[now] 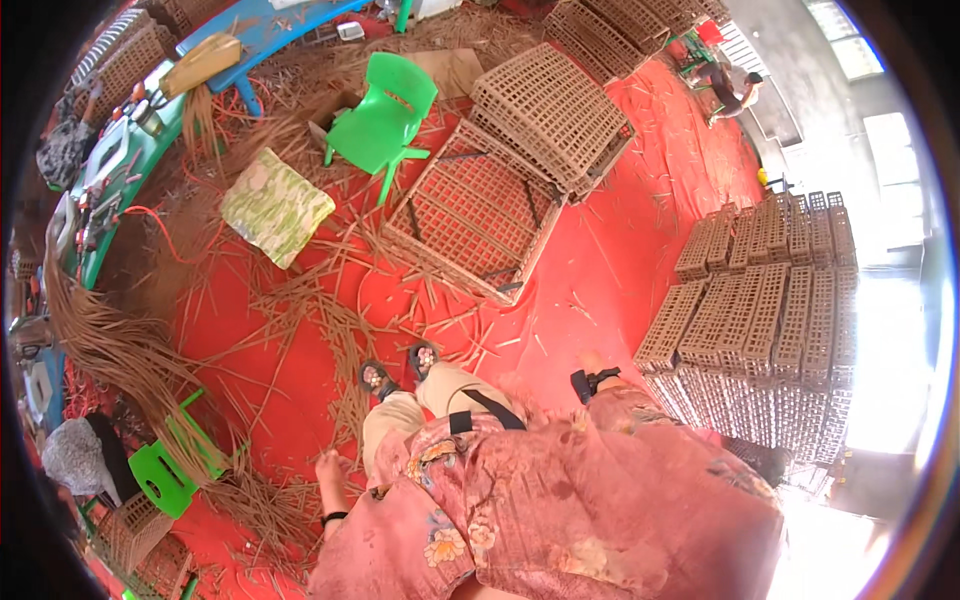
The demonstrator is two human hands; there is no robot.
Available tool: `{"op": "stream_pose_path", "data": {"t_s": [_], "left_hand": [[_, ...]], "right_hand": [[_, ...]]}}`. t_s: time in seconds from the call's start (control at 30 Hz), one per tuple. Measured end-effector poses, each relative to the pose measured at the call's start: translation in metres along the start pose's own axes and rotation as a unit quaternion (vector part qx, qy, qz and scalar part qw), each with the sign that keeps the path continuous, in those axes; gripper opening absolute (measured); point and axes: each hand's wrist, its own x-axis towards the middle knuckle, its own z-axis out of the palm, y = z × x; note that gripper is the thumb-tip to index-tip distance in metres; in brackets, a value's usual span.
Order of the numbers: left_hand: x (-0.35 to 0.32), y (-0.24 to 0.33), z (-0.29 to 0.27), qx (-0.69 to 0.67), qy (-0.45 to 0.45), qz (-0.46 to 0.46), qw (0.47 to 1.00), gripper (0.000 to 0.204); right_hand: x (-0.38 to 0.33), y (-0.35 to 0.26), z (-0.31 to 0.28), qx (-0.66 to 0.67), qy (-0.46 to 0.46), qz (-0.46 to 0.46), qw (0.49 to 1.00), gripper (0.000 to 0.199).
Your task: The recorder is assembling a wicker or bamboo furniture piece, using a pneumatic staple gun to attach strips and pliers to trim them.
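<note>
My left hand (331, 466) hangs beside my left leg with nothing visible in it, its fingers loosely apart. Below it a dark band circles the wrist. My right hand (597, 372) is out on the right side, over the red floor covering (600, 270). A black strap (590, 383) wraps that wrist. The fingers of this hand are pale and smeared, so their pose is unclear. Neither hand touches the brown lattice frame (475, 205) lying ahead of my feet. Against its far right side rests a stack of woven brown lattice panels (548, 115).
Loose brown strips (320, 320) litter the floor around my shoes. A green chair (385, 110) and a camouflage cushion (277, 207) stand ahead. Another green chair (165, 475) is at left, near a long strip bundle (110, 340). Tall lattice stacks (760, 310) rise at right; a person (730, 88) sits far off.
</note>
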Motion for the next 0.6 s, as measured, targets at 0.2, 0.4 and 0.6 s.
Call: {"op": "stream_pose_path", "data": {"t_s": [0.2,0.4,0.6], "left_hand": [[0.012,0.034,0.046,0.207,-0.045,-0.092,0.973,0.052],[-0.04,0.029,0.166,0.554,-0.091,-0.15,0.814,0.09],[-0.077,0.004,0.229,0.623,-0.036,-0.129,0.771,0.108]], "right_hand": [[-0.016,-0.202,-0.034,0.205,-0.009,-0.034,0.978,0.031],[0.088,-0.252,-0.03,0.247,0.028,-0.028,0.968,0.034],[0.23,-0.265,0.014,0.077,-0.036,-0.047,0.995,0.04]]}}
